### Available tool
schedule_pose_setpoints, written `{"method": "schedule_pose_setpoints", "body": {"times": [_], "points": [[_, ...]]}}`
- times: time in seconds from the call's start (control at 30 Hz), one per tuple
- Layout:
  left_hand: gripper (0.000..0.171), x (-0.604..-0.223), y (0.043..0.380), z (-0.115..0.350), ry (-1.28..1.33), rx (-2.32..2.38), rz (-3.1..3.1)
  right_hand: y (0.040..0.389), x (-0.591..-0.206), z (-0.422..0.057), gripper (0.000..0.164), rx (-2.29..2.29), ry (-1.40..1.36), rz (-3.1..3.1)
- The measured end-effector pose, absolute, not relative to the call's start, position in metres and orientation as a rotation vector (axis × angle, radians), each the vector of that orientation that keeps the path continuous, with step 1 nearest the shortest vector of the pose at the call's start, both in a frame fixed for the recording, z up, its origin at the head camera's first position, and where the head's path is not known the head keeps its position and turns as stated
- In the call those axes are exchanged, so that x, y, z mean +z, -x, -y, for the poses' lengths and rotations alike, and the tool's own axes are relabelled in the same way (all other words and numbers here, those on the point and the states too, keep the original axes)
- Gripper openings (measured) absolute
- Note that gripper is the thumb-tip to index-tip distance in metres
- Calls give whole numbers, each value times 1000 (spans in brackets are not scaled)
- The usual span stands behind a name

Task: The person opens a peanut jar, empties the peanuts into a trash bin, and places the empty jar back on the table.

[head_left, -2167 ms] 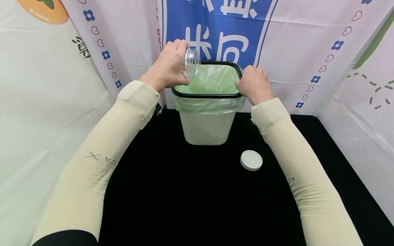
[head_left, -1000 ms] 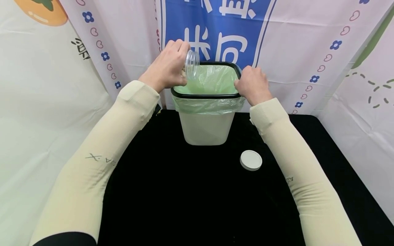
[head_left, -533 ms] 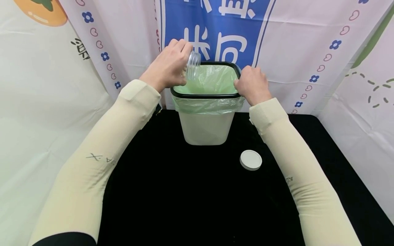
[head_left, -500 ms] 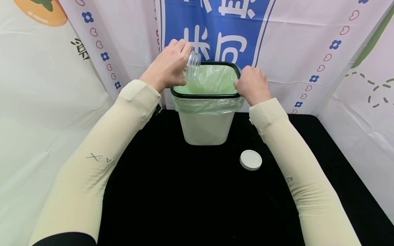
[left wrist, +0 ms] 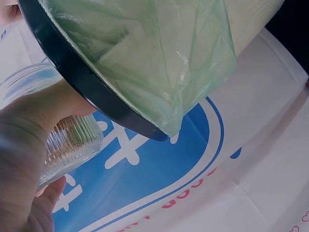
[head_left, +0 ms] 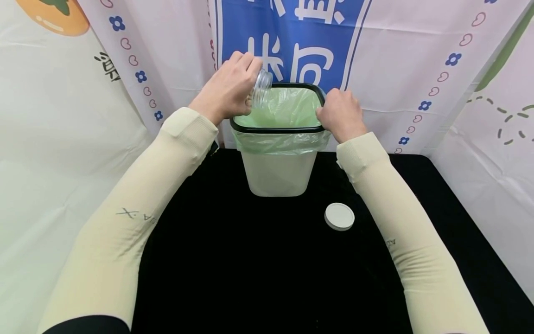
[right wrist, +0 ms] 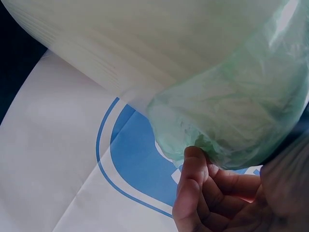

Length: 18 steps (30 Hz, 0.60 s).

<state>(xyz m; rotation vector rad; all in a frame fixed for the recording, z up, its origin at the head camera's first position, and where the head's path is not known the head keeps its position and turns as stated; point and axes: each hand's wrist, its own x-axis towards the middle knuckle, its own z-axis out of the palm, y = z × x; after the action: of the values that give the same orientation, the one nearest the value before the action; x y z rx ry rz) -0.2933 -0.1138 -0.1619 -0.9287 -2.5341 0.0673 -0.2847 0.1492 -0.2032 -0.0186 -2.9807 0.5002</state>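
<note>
In the head view my left hand (head_left: 231,88) holds a clear glass jar (head_left: 262,89) on its side, its uncovered mouth tipped down to the right over a trash bin (head_left: 278,174). Something brownish shows through the ribbed glass of the jar (left wrist: 72,140) in the left wrist view; what it is I cannot tell. A green plastic bag (head_left: 288,109) lines the bin and folds out under the black rim (head_left: 279,131). My right hand (head_left: 343,113) grips the rim's right side, with curled fingers (right wrist: 193,169) against the bag's outer fold in the right wrist view.
A round white lid (head_left: 340,216) lies on the black tabletop (head_left: 250,260), in front of the bin and to its right. Printed cloth (head_left: 400,55) hangs close behind the bin, and pale sheets stand at both sides.
The jar in my left hand has tipped slightly further, its mouth turning more downward. My right hand keeps its grip on the bin rim, and the lid stays in place.
</note>
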Motion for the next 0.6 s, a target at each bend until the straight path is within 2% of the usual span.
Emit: {"method": "schedule_pose_setpoints", "body": {"times": [0.33, 0.6], "points": [[69, -161, 294, 112, 935, 109, 2523, 286, -206, -149, 32, 486, -23, 2946], [65, -160, 296, 111, 948, 139, 2492, 286, -205, -150, 31, 503, -11, 2942]]}}
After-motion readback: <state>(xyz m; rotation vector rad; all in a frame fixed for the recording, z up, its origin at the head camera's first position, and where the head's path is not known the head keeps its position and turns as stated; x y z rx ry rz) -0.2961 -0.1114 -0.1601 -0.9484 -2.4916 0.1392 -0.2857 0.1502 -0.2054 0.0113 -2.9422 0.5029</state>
